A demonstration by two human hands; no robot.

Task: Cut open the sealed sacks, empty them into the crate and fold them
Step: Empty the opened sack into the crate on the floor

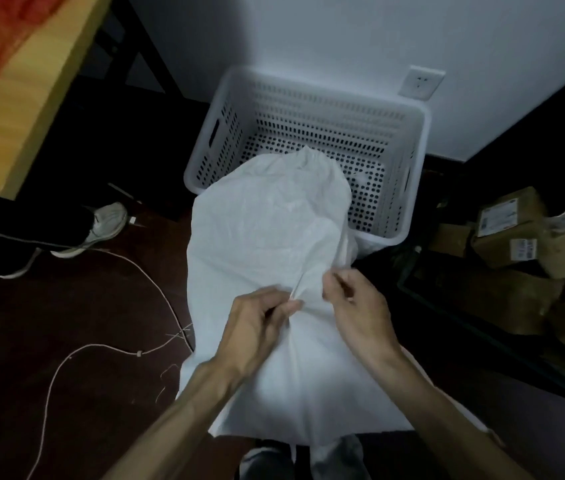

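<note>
**K:** where's the sack?

**Me:** The sack (267,237) lies lengthwise from in front of me to the crate (423,140). Its far end is puckered and sits over the crate's near rim, just inside. The near end is on my side, well short of the crate. Can't tell if the far end is cut open or tied.

**K:** hands?

**Me:** Both are on the top face, about mid-length, on the near side of the crate. Left hand (256,323): fingers curled, thumb and fingers pinching a raised ridge of cloth. Right hand (357,306): also curled, fingertips at the same ridge from the other side. That looks like a pinch too, with nothing else in it.

**K:** how will it handle?

**Me:** Looks like woven plastic cloth. It's soft, with no stiffness of its own, and creases wherever I pinch it. The surface looks smooth, so I expect a flat palm to slide. It bulges as if there's something inside. Can't judge the weight.

**K:** grab points for the tip-out?

**Me:** Not this middle pinch, which only lifts the skin. I'd take the near-end corners, a bunched fistful in each hand, and raise them so the load runs toward the crate. The mouth has to stay inside the rim or the load spills beside the crate.

**K:** clutter?

**Me:** Loose string (156,348) on the floor left of the crate. Boxes (509,230) stacked to the right of it.
</note>
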